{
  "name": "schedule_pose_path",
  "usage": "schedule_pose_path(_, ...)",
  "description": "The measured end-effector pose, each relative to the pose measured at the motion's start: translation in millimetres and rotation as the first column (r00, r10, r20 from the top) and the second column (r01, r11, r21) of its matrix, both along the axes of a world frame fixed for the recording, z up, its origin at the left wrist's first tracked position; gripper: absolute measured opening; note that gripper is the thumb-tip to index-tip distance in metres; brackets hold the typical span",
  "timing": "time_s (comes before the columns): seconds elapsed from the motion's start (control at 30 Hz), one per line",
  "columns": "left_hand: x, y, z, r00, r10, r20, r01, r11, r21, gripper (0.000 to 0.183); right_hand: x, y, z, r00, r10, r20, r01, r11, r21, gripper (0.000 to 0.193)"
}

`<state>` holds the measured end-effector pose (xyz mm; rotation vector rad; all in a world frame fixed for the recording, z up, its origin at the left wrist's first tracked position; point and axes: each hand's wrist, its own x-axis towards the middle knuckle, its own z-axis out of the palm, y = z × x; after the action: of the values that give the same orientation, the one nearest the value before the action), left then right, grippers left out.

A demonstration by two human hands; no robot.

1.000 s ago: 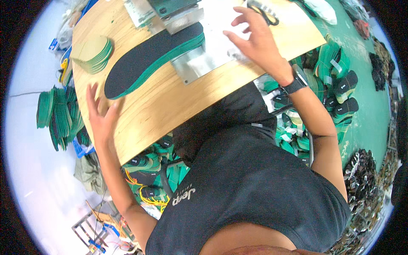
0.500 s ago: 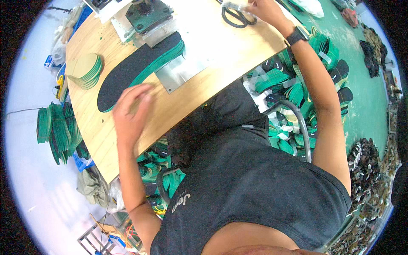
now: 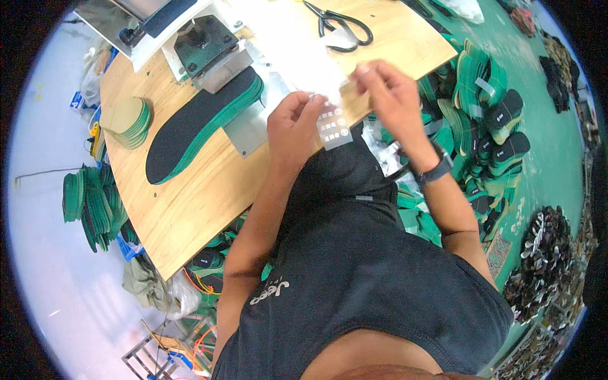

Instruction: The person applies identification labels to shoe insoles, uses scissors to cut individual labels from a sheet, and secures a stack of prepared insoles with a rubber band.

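My left hand (image 3: pixel 292 130) pinches a small translucent sheet (image 3: pixel 334 126) with rows of white printed marks, held over the table's near edge. To its right, my right hand (image 3: pixel 396 101) is raised, thumb and fingertips pressed together; whatever they hold is too small or washed out to make out. Left of my hands lies a stack of insoles (image 3: pixel 196 123), black on top with green sides, its far end by the metal block of a machine (image 3: pixel 206 47). Black-handled scissors (image 3: pixel 342 28) rest on the table beyond my right hand.
On the wooden table (image 3: pixel 202 212) a pile of beige-and-green pads (image 3: pixel 128 119) stands at the left. A flat metal plate (image 3: pixel 244 136) lies beside the insoles. Bundles of green insoles (image 3: pixel 484 82) crowd the floor at the right, with more bundles (image 3: pixel 95 206) left of the table.
My left hand has left the near end of the insole stack, moved right and now holds the printed sheet. My right hand has come back from beside the scissors towards my body.
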<state>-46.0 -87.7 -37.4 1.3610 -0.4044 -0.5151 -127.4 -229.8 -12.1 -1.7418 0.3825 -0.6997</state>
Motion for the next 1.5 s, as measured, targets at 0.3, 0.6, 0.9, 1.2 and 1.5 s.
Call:
schedule_pose_path(0.3,7,37,-6,0.994,-0.073,-0.083,0.070,0.997,-0.041,0.010,98,-114,4,0.905,-0.176,-0.386,-0.201,0.624,-0.755,0.029)
schedule_pose_path(0.6,13,43,-3,0.994,0.081,-0.076,-0.091,0.984,-0.151,0.012,19,-83,16,0.990,0.021,0.137,-0.046,0.981,0.186,0.046)
schedule_pose_path(0.9,24,56,24,0.974,0.191,0.122,-0.183,0.980,-0.076,0.014,-43,37,-22,0.772,0.602,0.202,-0.592,0.567,0.573,0.070)
schedule_pose_path(1.2,24,77,30,0.987,0.145,0.073,-0.137,0.985,-0.106,0.011,-60,48,-36,0.691,0.722,0.041,-0.494,0.430,0.756,0.083)
schedule_pose_path(1.5,20,97,23,0.945,0.305,0.115,-0.297,0.952,-0.079,0.012,-64,61,-48,0.629,0.778,-0.008,-0.611,0.500,0.614,0.101)
